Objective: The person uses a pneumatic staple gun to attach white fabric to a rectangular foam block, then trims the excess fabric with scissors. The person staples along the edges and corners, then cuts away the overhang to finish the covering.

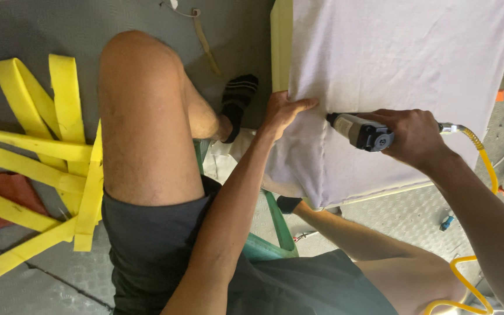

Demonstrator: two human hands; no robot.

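Left fingers: we see the left hand (pixel 283 111) spread flat and released, pressing the white fabric (pixel 392 64) near its folded edge.
Right fingers: the right hand (pixel 413 135) is clenched around a grey pneumatic stapler (pixel 361 130), its nose touching the fabric just beside the left fingertips.
Hose: a yellow coiled air hose (pixel 485 163) leaves the tool's rear.
Fabric: we see it stretched over a pale yellow foam panel (pixel 281 46).
Surroundings: yellow straps (pixel 59 163) lie on the grey floor (pixel 30 35), well apart.
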